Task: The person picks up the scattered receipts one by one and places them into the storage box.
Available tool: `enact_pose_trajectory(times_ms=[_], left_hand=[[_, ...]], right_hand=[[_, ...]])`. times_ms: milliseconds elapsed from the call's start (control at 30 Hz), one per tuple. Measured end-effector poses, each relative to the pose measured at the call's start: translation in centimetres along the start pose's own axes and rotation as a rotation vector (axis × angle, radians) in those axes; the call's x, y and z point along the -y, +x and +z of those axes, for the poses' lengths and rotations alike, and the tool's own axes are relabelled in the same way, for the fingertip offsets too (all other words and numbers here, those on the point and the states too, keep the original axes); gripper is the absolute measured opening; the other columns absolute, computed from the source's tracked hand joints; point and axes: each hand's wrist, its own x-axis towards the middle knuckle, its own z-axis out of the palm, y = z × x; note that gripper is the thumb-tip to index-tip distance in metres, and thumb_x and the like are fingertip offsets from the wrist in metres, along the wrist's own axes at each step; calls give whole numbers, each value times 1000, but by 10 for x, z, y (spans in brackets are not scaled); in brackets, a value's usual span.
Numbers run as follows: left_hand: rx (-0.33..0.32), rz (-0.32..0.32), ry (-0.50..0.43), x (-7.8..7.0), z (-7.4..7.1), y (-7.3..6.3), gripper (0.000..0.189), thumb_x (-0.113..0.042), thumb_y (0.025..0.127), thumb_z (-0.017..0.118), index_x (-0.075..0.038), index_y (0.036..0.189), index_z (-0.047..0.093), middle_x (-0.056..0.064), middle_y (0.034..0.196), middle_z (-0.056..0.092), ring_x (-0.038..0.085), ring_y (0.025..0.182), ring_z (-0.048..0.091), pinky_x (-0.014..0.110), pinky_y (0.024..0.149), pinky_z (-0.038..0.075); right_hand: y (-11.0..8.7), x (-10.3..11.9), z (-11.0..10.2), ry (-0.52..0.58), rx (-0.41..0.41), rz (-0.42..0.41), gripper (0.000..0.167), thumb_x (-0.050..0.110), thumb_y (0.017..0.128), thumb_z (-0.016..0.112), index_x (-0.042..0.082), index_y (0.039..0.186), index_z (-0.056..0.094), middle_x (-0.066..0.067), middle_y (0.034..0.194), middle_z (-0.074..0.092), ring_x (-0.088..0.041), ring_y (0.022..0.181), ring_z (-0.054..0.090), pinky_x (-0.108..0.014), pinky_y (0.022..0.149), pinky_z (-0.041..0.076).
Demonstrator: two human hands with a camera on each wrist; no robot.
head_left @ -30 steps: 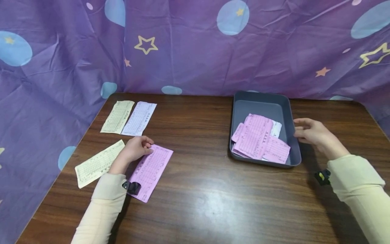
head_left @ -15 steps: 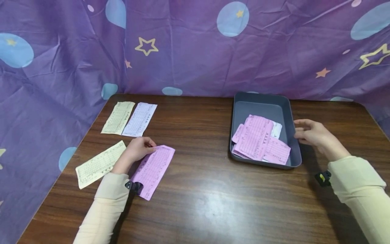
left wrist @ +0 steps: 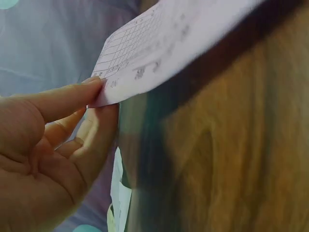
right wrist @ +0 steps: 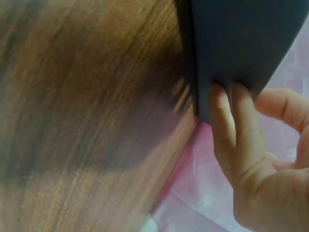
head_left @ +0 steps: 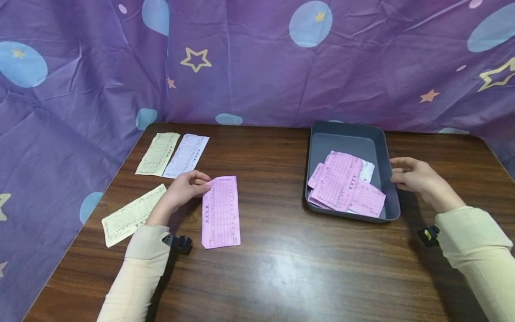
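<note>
My left hand (head_left: 183, 191) pinches the top left corner of a pink printed form slip (head_left: 221, 213). In the left wrist view the thumb lies on the printed face of the slip (left wrist: 140, 58) and a finger is under it; the slip is raised off the wood there. At the right, a dark grey tray (head_left: 348, 129) holds several pink slips (head_left: 337, 181) and a partly covered white slip (head_left: 367, 171). My right hand (head_left: 420, 181) touches the tray's outer right side with its fingertips. Seen from the right wrist, two fairly straight fingers (right wrist: 246, 130) rest against the tray wall (right wrist: 241, 43).
A yellow slip (head_left: 158, 153) and a white slip (head_left: 186, 155) lie side by side at the back left of the wooden table (head_left: 265, 179). Another yellow slip (head_left: 132, 215) lies slanted beside my left forearm. A purple patterned cloth (head_left: 249, 62) hangs behind.
The pink slip in my left hand has lifted, moved slightly right and away from me, and turned from slanted to nearly straight. My right hand and the tray stay in place.
</note>
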Motion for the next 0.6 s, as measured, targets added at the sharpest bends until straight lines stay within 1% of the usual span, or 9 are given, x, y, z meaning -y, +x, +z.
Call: enact_pose_trajectory(times_ms=[133,233,300,333,367,433,467,533,600], left_hand=[[1,-6,-101,-5,0,0,41,-9,90,62,5,127,53,26,126,60,8,93,62,22,85,52],[-14,4,-126,-12,0,0,48,-9,89,63,2,134,50,23,132,57,17,106,62,29,95,50],[-29,9,-135,-16,1,0,51,-10,89,63,0,137,48,22,134,56,21,110,61,30,97,49],[-34,15,-140,-19,2,0,52,-11,89,63,0,138,47,22,135,55,21,111,60,30,97,49],[-39,20,-146,-22,2,-1,54,-11,89,63,-1,139,45,21,135,55,20,110,61,28,96,49],[-47,31,-170,-27,4,0,56,-11,89,63,0,140,44,22,135,56,14,106,62,22,91,49],[-50,39,-186,-30,5,0,56,-11,89,63,0,141,43,22,134,56,10,103,62,18,89,49],[-52,56,-225,-35,7,1,56,-9,89,63,1,140,43,23,133,57,4,96,62,13,84,48],[-56,71,-275,-41,9,2,54,-8,89,63,2,139,44,25,130,58,-2,90,60,11,81,47]], right_hand=[[-4,3,0,0,-1,7,45,8,83,62,26,121,43,30,80,55,12,78,56,-14,69,52],[-11,10,2,-33,-5,3,48,5,86,59,17,130,44,16,91,63,12,77,55,-14,69,52],[-15,14,4,-28,-5,1,46,4,87,58,19,129,45,15,91,63,13,77,54,-13,68,52],[-17,16,4,-21,0,-10,50,4,87,59,11,134,43,11,94,63,12,77,55,-14,68,51],[-18,17,5,-17,2,-13,49,3,87,58,13,133,44,12,93,64,12,77,55,-14,68,51],[-20,20,6,8,-1,-1,41,3,87,58,28,117,47,24,83,59,13,76,55,-12,67,51],[-21,22,7,12,1,-4,41,2,87,58,27,118,47,28,80,56,13,76,55,-12,67,51],[-23,26,8,-13,2,-14,47,1,88,56,8,132,43,27,81,55,13,76,54,-12,67,51],[-26,30,10,-42,-3,-13,54,0,88,55,-4,138,35,26,83,55,14,75,53,-12,67,51]])
